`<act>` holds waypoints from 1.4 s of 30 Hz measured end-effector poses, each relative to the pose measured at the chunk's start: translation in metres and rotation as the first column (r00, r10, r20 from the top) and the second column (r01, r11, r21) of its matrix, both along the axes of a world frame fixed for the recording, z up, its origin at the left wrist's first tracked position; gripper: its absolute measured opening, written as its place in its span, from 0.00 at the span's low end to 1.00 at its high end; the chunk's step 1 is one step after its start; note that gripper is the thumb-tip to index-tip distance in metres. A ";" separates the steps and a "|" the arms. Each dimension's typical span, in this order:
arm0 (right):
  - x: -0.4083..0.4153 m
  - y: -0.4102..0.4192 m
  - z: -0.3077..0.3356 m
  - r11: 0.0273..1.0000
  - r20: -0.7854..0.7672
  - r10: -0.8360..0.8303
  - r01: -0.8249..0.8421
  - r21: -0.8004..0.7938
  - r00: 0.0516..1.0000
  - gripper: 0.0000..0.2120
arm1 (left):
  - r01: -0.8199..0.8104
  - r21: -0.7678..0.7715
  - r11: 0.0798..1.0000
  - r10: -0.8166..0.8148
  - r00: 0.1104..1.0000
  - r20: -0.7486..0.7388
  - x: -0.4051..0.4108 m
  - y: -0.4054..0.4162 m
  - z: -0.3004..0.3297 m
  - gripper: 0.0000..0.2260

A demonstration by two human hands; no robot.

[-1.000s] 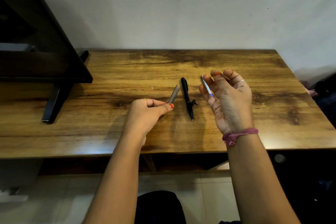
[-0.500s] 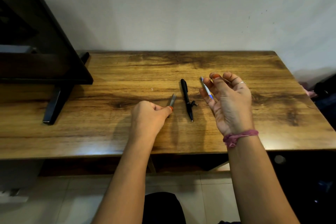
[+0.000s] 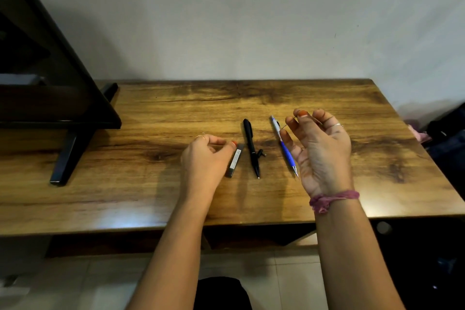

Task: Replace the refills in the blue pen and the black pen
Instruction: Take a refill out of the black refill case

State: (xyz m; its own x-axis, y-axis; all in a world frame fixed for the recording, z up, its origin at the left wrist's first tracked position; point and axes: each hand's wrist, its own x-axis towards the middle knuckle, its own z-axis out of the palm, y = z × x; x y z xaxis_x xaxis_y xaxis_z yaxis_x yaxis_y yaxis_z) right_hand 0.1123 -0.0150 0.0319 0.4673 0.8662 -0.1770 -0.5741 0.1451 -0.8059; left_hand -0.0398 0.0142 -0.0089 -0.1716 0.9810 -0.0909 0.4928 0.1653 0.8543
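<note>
Pens lie lengthwise on the table [image 3: 151, 184] before me, tips toward me: black pen [image 3: 250, 146] centre, blue pen [image 3: 284, 146] right, beside my raised right hand [image 3: 319, 153] pinching a thin refill [image 3: 285, 126]; my left hand [image 3: 205, 158] touches a grey case [image 3: 234, 162].

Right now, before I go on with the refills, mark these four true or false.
1. The black pen lies on the table between the grey refill case and the blue pen. True.
2. The left hand holds the black pen. False: its thumb is at the refill case.
3. The right hand is raised, fingers curled. True.
4. The blue pen stands upright. False: it appears to lie flat.
</note>
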 end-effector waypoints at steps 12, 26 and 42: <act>0.020 0.001 -0.003 0.998 -0.029 -0.054 0.053 -0.040 0.998 0.10 | 0.087 -0.060 0.994 -0.098 0.973 -0.208 0.039 0.034 0.002 0.15; 0.015 0.000 0.001 0.999 0.032 -0.047 0.047 -0.018 0.998 0.10 | 0.094 -0.090 0.992 -0.109 0.976 -0.190 0.038 0.040 0.005 0.20; 0.012 -0.002 0.007 0.998 0.073 -0.053 0.051 0.027 0.996 0.10 | 0.060 -0.050 0.997 -0.073 0.947 -0.312 0.032 0.040 0.001 0.11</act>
State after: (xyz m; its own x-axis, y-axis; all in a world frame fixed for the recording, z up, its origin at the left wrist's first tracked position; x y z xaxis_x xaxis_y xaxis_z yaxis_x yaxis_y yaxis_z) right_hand 0.1245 -0.0175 0.0388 0.5229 0.8440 -0.1194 -0.5047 0.1937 -0.8412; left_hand -0.0075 0.0546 -0.0080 -0.1320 0.9879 -0.0814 0.7458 0.1531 0.6483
